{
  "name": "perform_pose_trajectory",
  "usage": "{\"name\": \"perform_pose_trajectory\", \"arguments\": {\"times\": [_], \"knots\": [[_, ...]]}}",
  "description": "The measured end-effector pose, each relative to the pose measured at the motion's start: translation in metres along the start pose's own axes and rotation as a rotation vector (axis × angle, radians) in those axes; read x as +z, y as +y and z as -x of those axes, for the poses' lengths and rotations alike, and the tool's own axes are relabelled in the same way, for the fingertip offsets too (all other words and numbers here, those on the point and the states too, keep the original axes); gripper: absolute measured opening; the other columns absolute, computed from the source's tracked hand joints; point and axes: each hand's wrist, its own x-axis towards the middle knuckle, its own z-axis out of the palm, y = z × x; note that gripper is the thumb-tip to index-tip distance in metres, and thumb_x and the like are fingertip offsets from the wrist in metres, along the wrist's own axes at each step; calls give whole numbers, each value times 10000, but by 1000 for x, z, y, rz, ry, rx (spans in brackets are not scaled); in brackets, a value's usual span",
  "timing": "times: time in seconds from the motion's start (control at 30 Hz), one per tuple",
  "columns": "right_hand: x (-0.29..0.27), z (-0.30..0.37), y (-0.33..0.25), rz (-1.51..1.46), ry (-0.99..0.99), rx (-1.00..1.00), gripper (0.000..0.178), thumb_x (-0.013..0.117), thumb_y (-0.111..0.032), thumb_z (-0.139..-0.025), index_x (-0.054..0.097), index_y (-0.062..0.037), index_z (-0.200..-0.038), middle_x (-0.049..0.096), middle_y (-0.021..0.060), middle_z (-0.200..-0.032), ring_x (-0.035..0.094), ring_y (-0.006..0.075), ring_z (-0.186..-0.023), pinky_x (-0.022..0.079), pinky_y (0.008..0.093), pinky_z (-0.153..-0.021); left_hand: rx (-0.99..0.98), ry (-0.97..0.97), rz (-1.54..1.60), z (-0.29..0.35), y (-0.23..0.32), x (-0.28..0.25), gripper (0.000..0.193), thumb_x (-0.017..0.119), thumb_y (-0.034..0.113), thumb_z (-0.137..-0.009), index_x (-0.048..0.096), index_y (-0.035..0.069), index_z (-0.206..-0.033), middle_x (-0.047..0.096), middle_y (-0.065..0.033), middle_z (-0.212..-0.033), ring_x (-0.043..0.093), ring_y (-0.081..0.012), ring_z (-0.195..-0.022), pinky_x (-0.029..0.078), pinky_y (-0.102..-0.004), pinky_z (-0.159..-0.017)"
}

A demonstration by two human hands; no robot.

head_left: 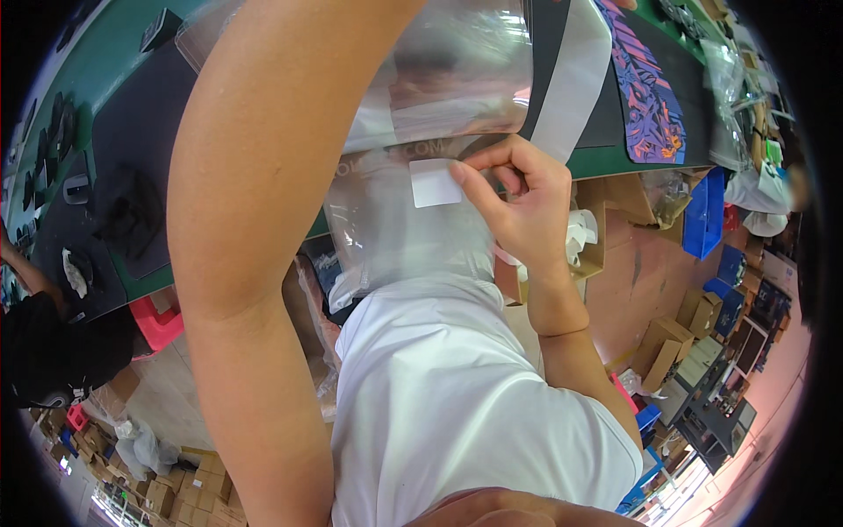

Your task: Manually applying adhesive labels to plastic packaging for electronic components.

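My right hand (533, 195) pinches a small white rectangular label (434, 184) by its right edge, between thumb and fingertips. The label is against or just above a clear plastic bag (408, 237) that hangs over the table edge toward my lap. Farther up the table lie more clear plastic bags (465, 66), glossy and overlapping. Across the left of the picture my left arm (241, 193) reaches far forward, and its hand passes beyond the top edge. To the right of the bags runs a long white strip (575, 75), curving down over the dark mat.
A purple patterned piece (645, 88) lies at the table's right. Below are an open cardboard box (593, 250) with white paper and a blue bin (705, 213). At left are a computer mouse (77, 189), a red stool (156, 329) and another person's arm (33, 277).
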Motion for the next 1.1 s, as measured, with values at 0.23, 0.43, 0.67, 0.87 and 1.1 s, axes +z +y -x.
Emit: {"name": "perform_pose_trajectory", "arguments": {"times": [0.23,0.43,0.67,0.87,1.1], "knots": [[6,4,20,281,181,-568,375,825,-110,-701,714,-79,-1058,665,20,-917,612,197,-811,439,341,-724,-267,-147,71,-29,31,-15,762,548,611,-938,642,-83,-1239,684,-189,-1235,738,-308,-915,579,-383,-869],[-7,30,-7,503,-502,-421,994,874,-390,-619,470,-45,-1459,363,165,-1582,319,325,-1482,272,538,-1140,-38,-11,4,-10,3,7,780,550,614,-936,633,-97,-1246,682,-191,-1238,742,-303,-898,573,-381,-874],[-20,32,-4,514,-599,-459,1133,888,-443,-574,391,-26,-1502,223,168,-1645,216,334,-1523,232,606,-1154,35,-69,52,-29,-10,2,757,555,638,-923,668,-39,-1239,693,-155,-1238,736,-279,-914,510,-390,-980],[-55,9,-22,332,-736,-819,543,833,-213,-707,689,-54,-1206,613,129,-1361,489,346,-1359,364,551,-1090,144,25,-299,-32,-11,-9,734,566,659,-909,715,-6,-1180,722,-122,-1184,706,-248,-1032,427,-382,-1065],[-36,18,-15,16,-256,-824,278,823,-68,-652,790,-178,-905,683,58,-1220,581,284,-1175,440,450,-998,17,1,33,-9,-8,2,748,573,637,-909,713,-66,-1121,733,-168,-1107,739,-281,-900,519,-403,-956]]}}
